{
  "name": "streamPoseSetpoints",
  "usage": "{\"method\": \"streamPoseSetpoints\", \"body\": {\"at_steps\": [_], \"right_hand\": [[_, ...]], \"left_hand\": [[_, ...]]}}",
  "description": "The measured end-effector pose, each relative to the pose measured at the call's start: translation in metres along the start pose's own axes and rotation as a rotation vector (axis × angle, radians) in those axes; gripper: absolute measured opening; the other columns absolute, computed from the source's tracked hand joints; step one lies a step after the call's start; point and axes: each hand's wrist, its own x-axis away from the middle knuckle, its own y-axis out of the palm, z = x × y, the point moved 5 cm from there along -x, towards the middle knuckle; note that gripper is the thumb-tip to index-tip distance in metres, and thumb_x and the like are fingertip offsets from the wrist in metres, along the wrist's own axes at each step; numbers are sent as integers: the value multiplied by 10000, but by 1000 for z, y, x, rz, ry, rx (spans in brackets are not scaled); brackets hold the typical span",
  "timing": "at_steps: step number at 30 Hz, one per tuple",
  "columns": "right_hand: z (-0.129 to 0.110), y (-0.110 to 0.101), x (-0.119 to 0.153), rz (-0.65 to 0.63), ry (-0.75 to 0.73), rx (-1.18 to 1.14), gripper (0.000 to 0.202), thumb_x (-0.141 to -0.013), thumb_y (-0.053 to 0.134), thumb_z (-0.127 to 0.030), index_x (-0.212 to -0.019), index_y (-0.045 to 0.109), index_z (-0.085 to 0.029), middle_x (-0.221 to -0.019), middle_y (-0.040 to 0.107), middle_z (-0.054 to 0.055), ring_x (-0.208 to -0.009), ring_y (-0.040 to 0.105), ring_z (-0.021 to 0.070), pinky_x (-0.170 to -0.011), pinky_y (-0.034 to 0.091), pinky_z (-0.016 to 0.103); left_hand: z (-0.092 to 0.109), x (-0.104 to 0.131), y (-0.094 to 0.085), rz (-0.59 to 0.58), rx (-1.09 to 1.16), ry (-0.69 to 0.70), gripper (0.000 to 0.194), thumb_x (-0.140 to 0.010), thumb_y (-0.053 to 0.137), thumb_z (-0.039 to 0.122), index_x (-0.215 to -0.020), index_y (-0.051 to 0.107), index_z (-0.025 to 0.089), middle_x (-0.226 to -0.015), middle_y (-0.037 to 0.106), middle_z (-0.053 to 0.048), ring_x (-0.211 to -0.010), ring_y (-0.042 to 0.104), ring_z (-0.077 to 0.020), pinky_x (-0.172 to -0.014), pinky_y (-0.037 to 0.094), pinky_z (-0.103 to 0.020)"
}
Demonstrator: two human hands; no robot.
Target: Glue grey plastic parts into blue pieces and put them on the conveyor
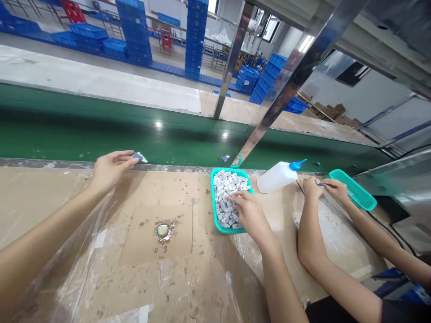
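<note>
My left hand (112,168) pinches a small grey-and-white plastic part (139,157) between thumb and fingertips, at the near edge of the green conveyor belt (101,134). My right hand (251,215) reaches over a turquoise basket (214,211) with its fingers slightly apart, the tips touching the heap of small whitish parts (225,184) inside. Whether a part sits between those fingertips is hard to see. Left of the basket, a small round dish or cap (162,230) lies in a wet, shiny patch on the cardboard-covered table (141,278).
Beside the basket stands a white squeeze bottle (278,177) with a blue nozzle. To the right, a co-worker's hands (325,188) hold a small dark part near another turquoise basket (353,190). One grey part (224,159) lies on the belt, near a slanting metal post (269,110).
</note>
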Motion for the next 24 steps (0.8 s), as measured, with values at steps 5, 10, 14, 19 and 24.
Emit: {"method": "streamPoseSetpoints", "body": {"at_steps": [5, 10, 14, 19, 24], "right_hand": [[3, -3, -8, -125, -90, 2, 486, -786, 430, 45, -1066, 731, -214, -1100, 649, 73, -1019, 598, 191, -897, 502, 331], [-4, -7, -11, -149, -29, -111, 215, -865, 558, -127, -1003, 714, -178, -1011, 650, 70, -961, 603, 191, -904, 482, 357], [-4, -2, -13, -122, 39, -123, 231, -829, 636, -144, -1055, 678, -168, -954, 661, 61, -930, 610, 197, -862, 484, 352], [0, 1, -12, -161, 62, -114, 364, -758, 636, -15, -1089, 698, -152, -900, 673, 65, -875, 621, 196, -812, 507, 337], [1, -15, 4, -58, -31, -249, 318, -852, 537, -66, -1059, 728, -215, -950, 661, 63, -872, 633, 180, -791, 530, 326]], "left_hand": [[-13, -39, 20, -16, -120, 47, 373, -872, 502, 350, -868, 645, 5, -703, 667, 50, -1134, 556, -223, -730, 313, -353], [-6, -39, 26, 5, -332, 73, 413, -846, 597, 385, -1069, 646, 40, -1003, 654, -70, -1121, 534, -293, -964, 378, -414], [3, -29, 45, 58, -447, 109, 429, -873, 544, 324, -1196, 603, 48, -1217, 507, -197, -1237, 376, -392, -1049, 300, -524], [27, -27, 103, -88, -468, 223, 394, -876, 506, 266, -1213, 596, 83, -1213, 531, -180, -1209, 434, -328, -1069, 332, -435], [55, -40, 179, -319, -412, 303, 505, -905, 515, 345, -1328, 499, 69, -1345, 536, -157, -1264, 470, -255, -1090, 350, -335]]}}
